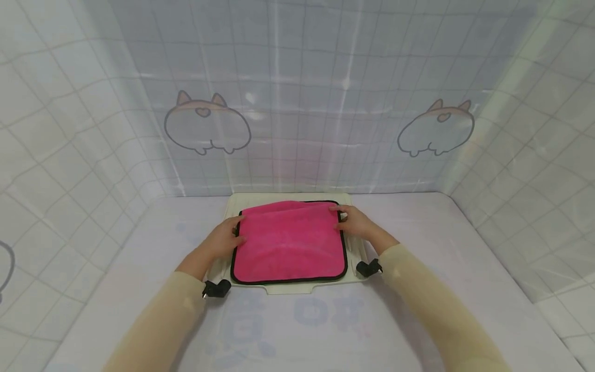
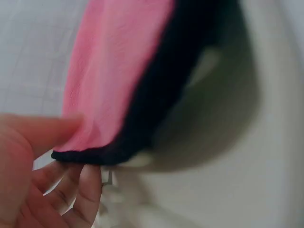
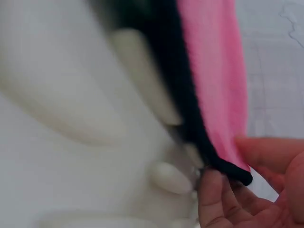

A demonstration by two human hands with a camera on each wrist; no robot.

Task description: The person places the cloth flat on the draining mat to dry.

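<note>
A pink cloth [image 1: 293,245] with black edging lies over a cream plastic tray [image 1: 289,290] in the head view. On its left side my left hand [image 1: 219,241] pinches the edge, thumb on the pink face and fingers beneath. My right hand [image 1: 357,223] pinches the opposite edge in the same way. Both wrist views show the black trim [image 2: 156,85] bent up, its corner between thumb and fingers, with the cream surface [image 3: 61,166] below. Near the far edge, the cloth shows a loose fold.
The tray rests on a white printed table cover [image 1: 297,330]. A tab sticks out at its near edge. Behind stands a grid-patterned curtain [image 1: 302,103] with two cartoon animals, and similar sheets hang at both sides. Small black devices [image 1: 217,288] sit at my wrists.
</note>
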